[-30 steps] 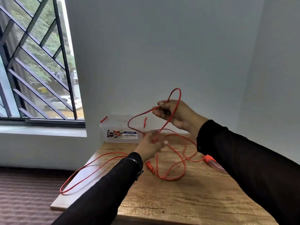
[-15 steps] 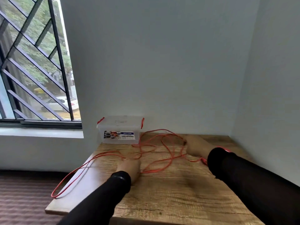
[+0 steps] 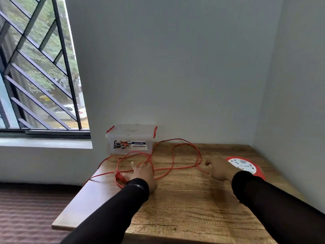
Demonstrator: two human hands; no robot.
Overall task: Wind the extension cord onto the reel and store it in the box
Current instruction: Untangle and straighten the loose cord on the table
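Cord (image 3: pixel 173 156): thin, orange-red, sprawled in loose loops over the counter (image 3: pixel 184 205).
Reel (image 3: pixel 246 166): red with a white face, at right.
Box (image 3: pixel 131 139): clear, lidded, against the wall.
Left hand (image 3: pixel 142 174): resting on the cord, grip unclear.
Right hand (image 3: pixel 219 169): loosely curled, holding nothing.

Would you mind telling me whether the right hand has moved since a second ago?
Yes. The right hand has come down from above the box to the table, beside the reel.

Both hands, left (image 3: pixel 140 175) and right (image 3: pixel 219 169), rest on the wooden tabletop (image 3: pixel 184 208) among loose red cord (image 3: pixel 173 155); the left seemingly touches its plug.
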